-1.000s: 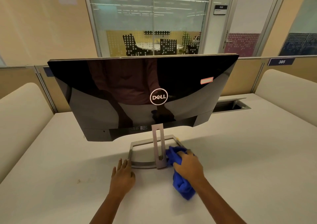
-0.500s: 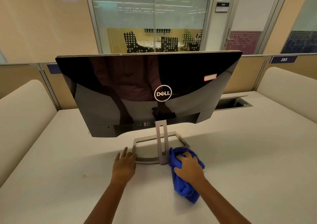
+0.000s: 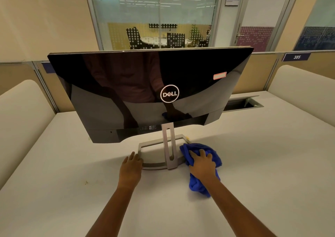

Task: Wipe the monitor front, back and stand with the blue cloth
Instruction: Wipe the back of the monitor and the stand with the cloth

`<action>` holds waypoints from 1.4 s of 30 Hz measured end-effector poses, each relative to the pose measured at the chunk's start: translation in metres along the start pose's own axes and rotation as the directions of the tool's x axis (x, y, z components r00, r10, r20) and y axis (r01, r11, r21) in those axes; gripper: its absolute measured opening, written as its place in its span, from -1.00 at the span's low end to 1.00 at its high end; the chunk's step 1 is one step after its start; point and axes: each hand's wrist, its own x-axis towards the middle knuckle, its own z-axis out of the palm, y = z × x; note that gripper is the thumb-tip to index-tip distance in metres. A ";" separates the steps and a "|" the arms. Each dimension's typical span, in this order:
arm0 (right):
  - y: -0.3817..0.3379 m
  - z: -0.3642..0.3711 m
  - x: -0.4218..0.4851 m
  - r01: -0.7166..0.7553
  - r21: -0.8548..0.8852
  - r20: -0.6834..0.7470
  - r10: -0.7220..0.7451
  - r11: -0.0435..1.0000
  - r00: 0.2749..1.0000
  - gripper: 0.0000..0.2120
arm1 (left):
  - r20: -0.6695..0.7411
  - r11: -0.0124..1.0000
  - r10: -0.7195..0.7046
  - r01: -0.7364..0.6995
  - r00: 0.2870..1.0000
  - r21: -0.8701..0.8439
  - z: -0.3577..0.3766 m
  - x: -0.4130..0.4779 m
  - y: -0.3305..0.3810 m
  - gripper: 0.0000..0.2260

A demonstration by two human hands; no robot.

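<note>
The monitor (image 3: 126, 84) stands on the white desk with its glossy black back and round logo facing me. Its silver stand (image 3: 168, 146) has a slotted neck and an open rectangular base. My right hand (image 3: 203, 166) presses the bunched blue cloth (image 3: 208, 151) against the base's right side, part of the cloth trailing toward me under my wrist. My left hand (image 3: 130, 167) lies flat with spread fingers, fingertips touching the base's front-left corner. The screen side is hidden from me.
The white desk (image 3: 72, 191) is flanked by padded cream dividers at left (image 3: 21, 119) and right (image 3: 304, 91). An open cable hatch (image 3: 243, 103) sits behind the monitor at right. Low partitions and a glass-walled room lie beyond.
My right hand has slid the cloth from beside the stand's neck outward to the base's right edge. My left hand has moved forward until its fingertips touch the base's corner.
</note>
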 end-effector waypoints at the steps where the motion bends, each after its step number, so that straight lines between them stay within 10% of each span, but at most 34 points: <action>1: -0.005 0.004 -0.005 0.016 0.016 -0.004 -0.016 1.000 1.000 -0.48 | 0.002 1.000 -0.002 0.002 1.000 0.000 0.001 -0.001 0.000 -0.69; 8: -0.016 0.013 -0.036 0.124 0.217 -0.035 -0.119 0.968 0.992 -0.62 | 0.003 1.000 0.006 -0.006 1.000 -0.003 0.001 -0.002 0.001 -0.69; 13: -0.030 -0.025 -0.036 0.231 0.608 -0.322 -0.030 0.759 0.946 -0.62 | -0.004 0.999 0.005 -0.005 1.000 -0.048 0.003 -0.007 0.003 -0.70; 17: -0.066 -0.046 -0.022 0.382 0.496 -0.505 -0.099 0.780 0.857 -0.43 | -0.014 0.995 0.022 -0.023 1.000 -0.100 0.002 -0.010 -0.001 -0.72; 24: -0.075 -0.001 -0.020 0.191 0.133 -0.340 -0.136 0.972 0.930 -0.09 | -0.007 0.982 0.046 -0.046 0.999 -0.181 0.004 -0.025 -0.010 -0.64; 32: -0.057 0.025 -0.042 0.133 -0.018 -0.275 -0.133 0.991 0.952 -0.36 | 0.057 0.985 0.040 -0.029 0.998 -0.169 0.007 -0.036 -0.012 -0.56; 42: -0.077 0.004 -0.064 0.216 0.474 -0.193 -0.138 0.854 0.971 -0.66 | 0.060 0.979 -0.018 0.030 0.998 -0.204 0.001 -0.041 -0.035 -0.57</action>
